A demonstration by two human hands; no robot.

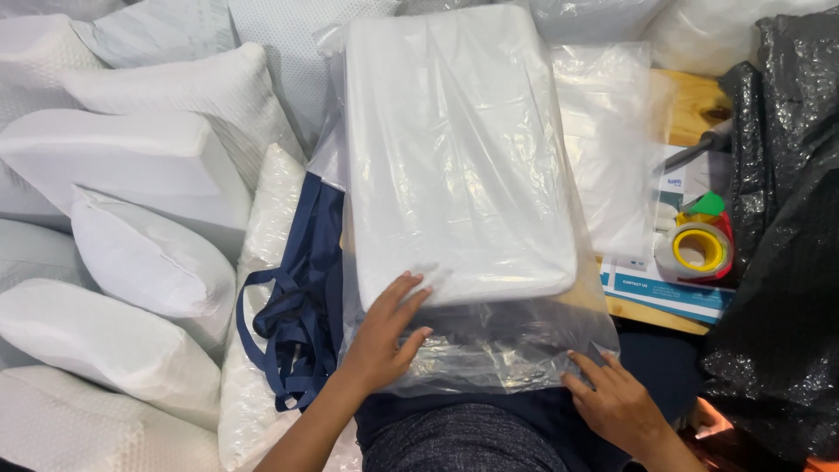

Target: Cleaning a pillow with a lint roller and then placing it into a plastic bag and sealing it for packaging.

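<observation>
— Item one, the main piece?

— White foam pillow [450, 149], rectangular, lying flat at the centre of view, long axis running twelve to six o'clock. It sits fully inside a clear plastic bag [516, 345]; the slack open end of the bag trails past the pillow's near edge at six o'clock, not folded or sealed.

— Hands?

— Left hand [384, 336], at about seven o'clock of the pillow: fingers spread, palm pressing flat on the bag at the pillow's near corner. No closed grip; it pushes down and does not clasp. Right hand [616, 402], at five o'clock: fingers extended, tips touching the loose corner of the bag, grip open as well.

— State of the work, by your reckoning?

— Bagging looks done; closing the mouth of the bag appears left to do.

— Surroundings?

— Stack of unbagged white pillows [131, 253], nine o'clock. Navy fabric bag with straps [301, 306], just beside the pillow at eight o'clock. Wooden desk [695, 92], two o'clock, carrying a second clear bag [612, 149], printed leaflets [664, 293], and a roll of tape [699, 249] with yellow core at three o'clock. Black plastic sheeting [786, 262], far right.
</observation>
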